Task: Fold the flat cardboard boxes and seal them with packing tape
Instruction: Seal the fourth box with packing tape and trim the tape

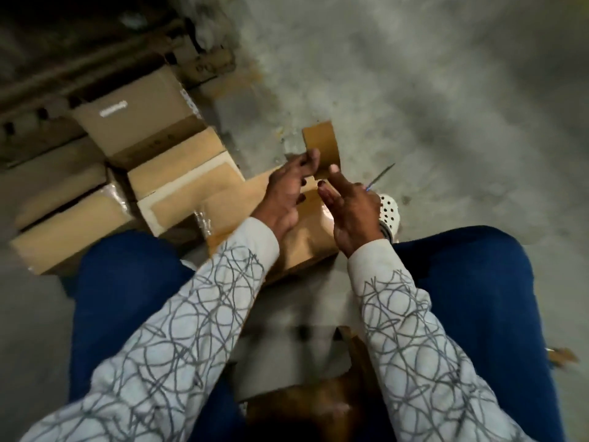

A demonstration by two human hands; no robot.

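My left hand (287,189) pinches the left edge of a brown packing tape roll (322,145), held up above a cardboard box (310,240) that lies on the floor between my knees. My right hand (350,212) is just below and to the right of the roll, its fingers nearly straight and one fingertip touching the roll's lower edge. A glossy strip of tape shows on the box top under my right hand. The motion blur hides whether a loose tape end is pulled out.
Several folded cardboard boxes (178,183) stand on the concrete floor at the left, some taped. A thin blue-handled tool (381,177) lies beyond my right hand, next to a white perforated shoe (389,208). More brown cardboard (306,413) sits close to my lap.
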